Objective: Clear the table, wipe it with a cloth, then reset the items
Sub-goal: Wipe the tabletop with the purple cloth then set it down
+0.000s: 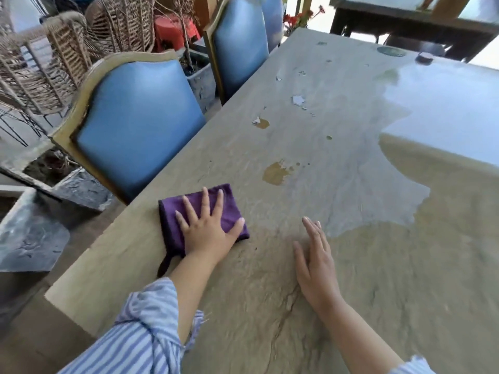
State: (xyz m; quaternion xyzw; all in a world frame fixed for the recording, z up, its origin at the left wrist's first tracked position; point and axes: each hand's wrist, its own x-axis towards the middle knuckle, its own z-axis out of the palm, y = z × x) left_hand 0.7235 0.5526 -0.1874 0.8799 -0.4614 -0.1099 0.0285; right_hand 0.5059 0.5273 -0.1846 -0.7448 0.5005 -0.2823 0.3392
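A folded purple cloth (172,217) lies on the tan stone table (351,265) near its left edge. My left hand (208,228) presses flat on the cloth with fingers spread. My right hand (316,260) rests edge-on on the bare tabletop to the right of the cloth, fingers straight and together, holding nothing. Brownish stains (275,172) and pale flaked patches (298,100) mark the surface beyond the cloth.
Two blue-backed chairs (140,122) stand along the table's left side. Wicker chairs (62,49) and a red stool (172,31) sit behind them. A small dark object (424,58) and a round dark disc (391,51) lie at the table's far end. Grey planters (29,233) stand at left.
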